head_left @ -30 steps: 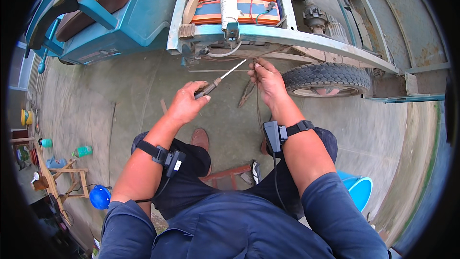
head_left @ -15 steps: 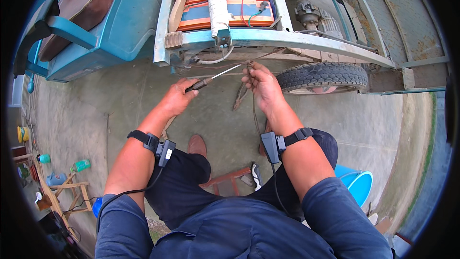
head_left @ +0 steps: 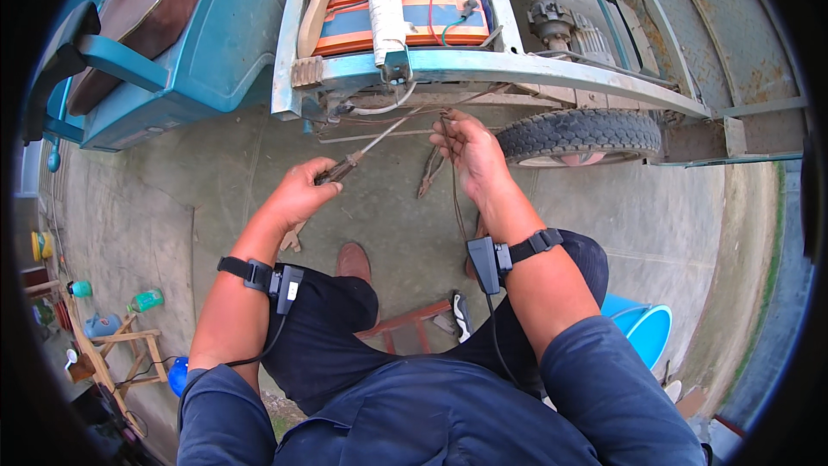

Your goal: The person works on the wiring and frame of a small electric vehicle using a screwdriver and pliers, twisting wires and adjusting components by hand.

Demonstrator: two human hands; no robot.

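Note:
My left hand [head_left: 304,193] is closed round the dark handle of a screwdriver [head_left: 343,167]. Its thin metal shaft points up and right, the tip near the wiring under the vehicle's metal frame [head_left: 414,63]. My right hand [head_left: 476,155] pinches a thin dark wire [head_left: 455,194] between thumb and fingers, close to the frame's underside. From those fingers the wire hangs down past my wrist. Beneath and beside my right hand, a pair of worn pliers [head_left: 429,174] lies, with a gap between them and both hands.
Orange-and-blue batteries [head_left: 414,13] sit inside the frame, behind a white-wrapped tube [head_left: 388,22]. A tyre [head_left: 586,136] is right of my hands. The blue vehicle body [head_left: 194,52] is at upper left. A blue bucket [head_left: 645,332] and a wooden stand [head_left: 129,349] flank me.
My left hand has drawn slightly left and down with the screwdriver, whose shaft now points more steeply upward. My right hand stays almost in place with the wire.

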